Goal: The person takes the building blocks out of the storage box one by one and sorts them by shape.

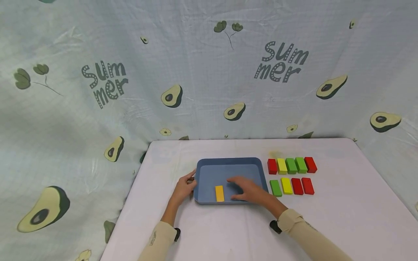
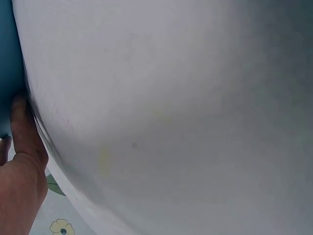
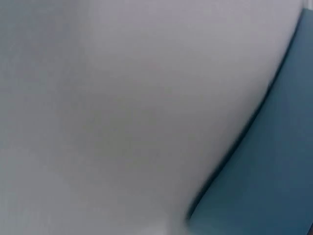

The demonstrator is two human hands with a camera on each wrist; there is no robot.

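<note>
A blue-grey tray lies on the table, with one yellow-orange block inside near its front wall. My left hand rests against the tray's left side. In the left wrist view, a fairly straight finger lies along the tray's outer wall. Above the tray's right half, my right hand has its thumb and fingers spread apart toward the block, holding nothing visible. Its fingers are outside the right wrist view, where only part of the tray and the tabletop show.
Right of the tray stand two rows of red, yellow and green blocks; a green block is near the tray's right wall and a red block is at the far end. The white-covered table meets a patterned cloth behind.
</note>
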